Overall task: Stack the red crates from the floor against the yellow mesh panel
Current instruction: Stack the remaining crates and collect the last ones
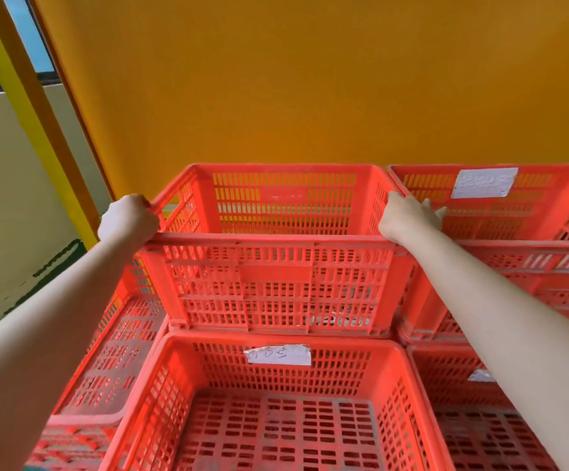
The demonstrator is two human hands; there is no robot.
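fingers [145, 202] of the left hand [128, 220] curl over the left rim of the top red crate [276, 277]; the right hand [407, 217] lies on its right rim, grip unclear. the crate sits upright on the stack, mouth up, long axis left to right along the yellow panel [310, 79] behind it. a neighbouring crate [548, 260] with a white label [485, 182] crowds its right side. a lower crate [276, 430] stands open in front. all are slotted rectangular plastic.
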